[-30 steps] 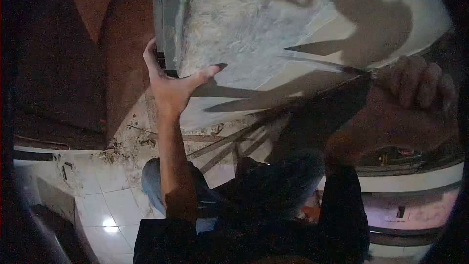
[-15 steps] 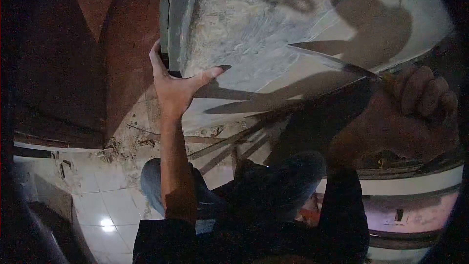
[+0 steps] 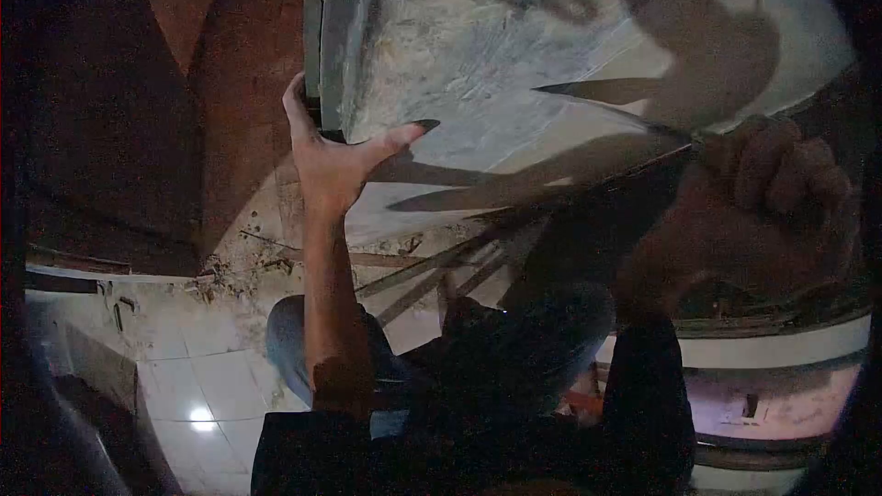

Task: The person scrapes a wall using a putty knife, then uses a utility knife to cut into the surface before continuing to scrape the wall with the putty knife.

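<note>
My left hand [image 3: 333,163] grips the edge of a large, pale panel [image 3: 441,64] with a scuffed, streaky surface. Its thumb lies over the panel's face while the fingers wrap round the grey side edge. My right hand [image 3: 776,179], in deep shade, is closed in a fist round the handle of a knife [image 3: 634,121]. The knife's long thin blade points left across the panel, its tip close over the surface beside its own shadow. Most of the handle is hidden by my fingers.
Red-brown flooring [image 3: 248,64] lies left of the panel. Debris and crumbs [image 3: 243,276] litter the floor by the panel's lower corner. White glossy tiles [image 3: 197,381] spread at lower left. My bent knees [image 3: 551,340] are under my arms. Strong shadows cross the panel.
My right hand and the knife have shifted slightly left, the blade tip a little further over the panel. My left hand keeps its hold on the edge.
</note>
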`<state>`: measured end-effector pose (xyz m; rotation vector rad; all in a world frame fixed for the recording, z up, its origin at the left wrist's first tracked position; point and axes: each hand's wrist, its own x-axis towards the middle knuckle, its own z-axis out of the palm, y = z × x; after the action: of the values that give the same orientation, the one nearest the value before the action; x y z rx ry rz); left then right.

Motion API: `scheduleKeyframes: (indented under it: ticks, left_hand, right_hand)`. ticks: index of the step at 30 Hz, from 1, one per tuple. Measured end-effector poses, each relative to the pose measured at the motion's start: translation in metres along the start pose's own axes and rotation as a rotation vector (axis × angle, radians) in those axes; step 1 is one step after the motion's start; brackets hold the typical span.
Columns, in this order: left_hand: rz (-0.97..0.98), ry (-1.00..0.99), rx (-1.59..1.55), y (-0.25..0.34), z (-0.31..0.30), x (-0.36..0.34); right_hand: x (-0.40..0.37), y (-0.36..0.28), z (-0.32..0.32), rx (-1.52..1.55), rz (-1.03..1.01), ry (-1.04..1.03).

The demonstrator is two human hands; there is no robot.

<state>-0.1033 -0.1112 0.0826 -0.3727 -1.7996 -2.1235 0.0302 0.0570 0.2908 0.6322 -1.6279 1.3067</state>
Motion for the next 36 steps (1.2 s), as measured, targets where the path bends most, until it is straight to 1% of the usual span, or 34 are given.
scheduleKeyframes:
  ticks: [1, 4, 6, 7, 9, 10, 12, 14, 16, 18, 22, 24, 25, 27, 28, 30, 31, 33, 34, 36]
  left_hand:
    - [-0.028, -0.009, 0.012, 0.002, 0.000, 0.000]
    - [-0.029, -0.005, 0.067, 0.005, -0.002, -0.001]
    - [-0.017, 0.004, 0.055, 0.001, 0.000, 0.000]
    - [-0.007, 0.011, 0.037, 0.000, 0.001, -0.001]
    - [0.007, 0.010, 0.050, 0.006, 0.001, -0.001]
    - [0.024, 0.008, 0.067, 0.008, 0.001, -0.001]
    - [0.037, 0.012, 0.037, 0.005, 0.001, 0.000]
    - [0.048, 0.024, 0.007, 0.006, 0.000, -0.001]
    - [-0.007, 0.011, -0.005, 0.010, -0.001, -0.001]
    - [0.004, 0.010, -0.020, 0.007, 0.000, -0.001]
    - [0.038, 0.026, 0.011, 0.005, -0.001, 0.000]
    - [0.039, 0.024, 0.019, 0.000, -0.002, 0.001]
    - [0.041, 0.017, 0.027, -0.001, -0.002, 0.002]
    - [0.020, 0.012, 0.000, 0.001, -0.002, 0.000]
    - [-0.004, 0.010, -0.025, 0.002, -0.002, 0.000]
    - [0.004, 0.013, -0.001, 0.001, -0.003, 0.001]
    - [0.012, 0.015, 0.025, 0.000, -0.003, 0.000]
    - [0.006, 0.018, 0.024, 0.000, -0.002, 0.000]
    - [0.001, 0.019, 0.022, 0.000, -0.002, 0.001]
    - [0.001, 0.021, 0.028, -0.001, -0.002, 0.001]
  right_hand:
    - [-0.003, 0.000, 0.003, 0.041, 0.024, -0.024]
    - [-0.008, 0.000, 0.004, 0.128, 0.070, -0.071]
    - [-0.007, 0.002, -0.005, 0.157, -0.010, -0.093]
    - [-0.009, 0.001, -0.004, 0.156, -0.008, -0.094]
    - [-0.014, -0.003, 0.004, -0.289, -0.096, 0.016]
    - [-0.017, -0.002, 0.006, -0.291, -0.096, 0.017]
    - [-0.023, 0.003, 0.010, -0.048, -0.062, 0.035]
    - [-0.025, 0.002, 0.018, -0.047, -0.076, 0.024]
    - [-0.026, -0.001, 0.024, -0.058, -0.107, 0.012]
    - [-0.026, -0.005, 0.027, -0.074, -0.141, 0.007]
    - [-0.024, -0.007, 0.033, -0.078, -0.082, -0.004]
    - [-0.023, -0.004, 0.035, -0.024, -0.242, 0.026]
    - [-0.023, -0.004, 0.030, -0.026, -0.244, 0.027]
    - [-0.022, -0.004, 0.018, -0.168, -0.214, -0.271]
    - [-0.024, -0.005, 0.019, -0.169, -0.215, -0.270]
    - [-0.028, -0.004, 0.025, -0.065, -0.183, -0.067]
    - [-0.028, -0.004, 0.025, -0.063, -0.182, -0.068]
    - [-0.025, -0.007, 0.025, -0.037, -0.200, -0.177]
    - [-0.025, -0.007, 0.026, -0.038, -0.201, -0.176]
    - [-0.029, -0.006, 0.028, -0.074, -0.202, -0.089]
